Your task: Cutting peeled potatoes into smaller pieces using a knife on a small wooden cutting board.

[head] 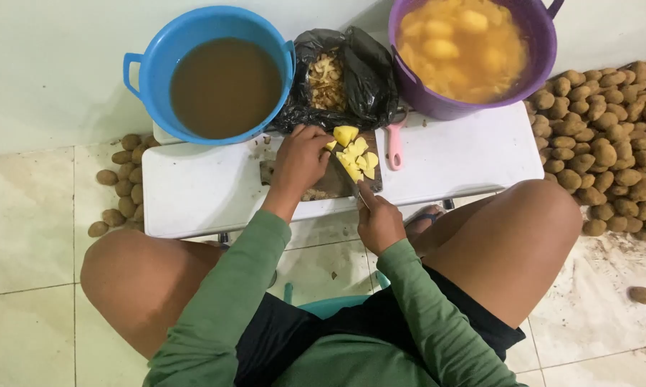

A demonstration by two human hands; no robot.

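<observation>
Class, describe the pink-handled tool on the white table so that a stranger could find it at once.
Start at the purple tub of peeled potatoes in yellowish water at the far right of the low white table. Just below its near rim lies the pink-handled tool, right of the cutting board. It is the only pink thing there.

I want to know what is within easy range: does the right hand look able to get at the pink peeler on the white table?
Probably yes: the right hand holds a knife, but the pink peeler lies close beyond it, nothing between.
</observation>
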